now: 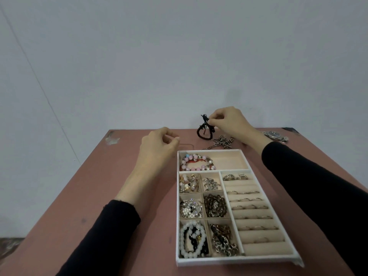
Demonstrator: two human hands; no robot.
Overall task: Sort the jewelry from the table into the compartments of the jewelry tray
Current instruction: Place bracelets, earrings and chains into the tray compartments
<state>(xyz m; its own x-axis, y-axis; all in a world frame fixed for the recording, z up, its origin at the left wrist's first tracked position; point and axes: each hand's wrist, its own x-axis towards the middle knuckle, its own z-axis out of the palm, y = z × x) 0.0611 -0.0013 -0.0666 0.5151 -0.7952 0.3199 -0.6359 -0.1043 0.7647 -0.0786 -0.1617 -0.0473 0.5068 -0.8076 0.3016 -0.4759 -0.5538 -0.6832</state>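
The black braided bracelet (pixel 199 134) is hanging as a small dark loop of woven cord, with a knotted tuft of loose ends sticking up at its top. It is dangling in the air over the far side of the table (pixel 119 176), beyond the jewelry tray (pixel 177 216) and just left of a silver chain (pixel 223 142) that is lying on the tabletop. Whether its lowest part is touching the table cannot be told.

The right hand (pixel 229 121) is reaching out over the far edge of the tray, wrist raised and palm turned down, and it is pinching the cord just below the knot between thumb and fingertips, with the other fingers curled in. Its black sleeve (pixel 310 186) is crossing above the tray's right side.

The left hand (pixel 157 148) is hovering by the tray's far left corner with its fingers loosely curled, and nothing is showing in them.

A pink bead bracelet (pixel 196 163) is lying in the tray's long far compartment, and a wristwatch (pixel 273 134) is resting near the table's far right corner
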